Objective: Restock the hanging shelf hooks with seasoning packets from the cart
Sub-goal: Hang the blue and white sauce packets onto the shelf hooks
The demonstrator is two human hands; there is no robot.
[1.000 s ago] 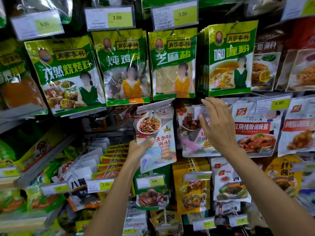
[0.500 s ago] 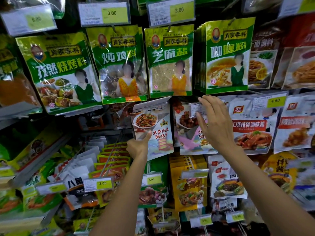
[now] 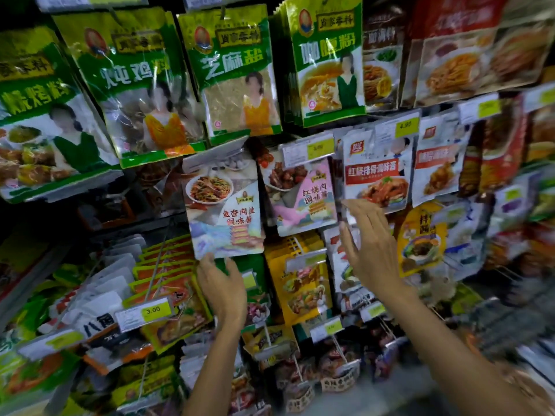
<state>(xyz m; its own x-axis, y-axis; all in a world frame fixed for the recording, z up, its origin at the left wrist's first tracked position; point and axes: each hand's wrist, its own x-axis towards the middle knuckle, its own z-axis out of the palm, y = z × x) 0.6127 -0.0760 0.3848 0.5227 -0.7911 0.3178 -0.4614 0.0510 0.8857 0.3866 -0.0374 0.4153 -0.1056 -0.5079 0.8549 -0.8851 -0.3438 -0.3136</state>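
A shop display wall fills the view from edge to edge. Its dark backing [image 3: 99, 211] shows in the gaps between rows of hanging goods. Thin wire pegs [image 3: 156, 262] jut forward, tipped with white-and-yellow price labels [image 3: 144, 313]. Light falls from the front. The right edge is blurred.

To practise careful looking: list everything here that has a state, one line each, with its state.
Noodle packet, hanging, slightly tilted.
Red-banner packet, hanging.
Pink packet, hanging.
Curry packets, hanging, several deep.
Left hand, fingertips at noodle packet's bottom edge; grip unclear.
Right hand, open, fingers straight, near red-banner packet.
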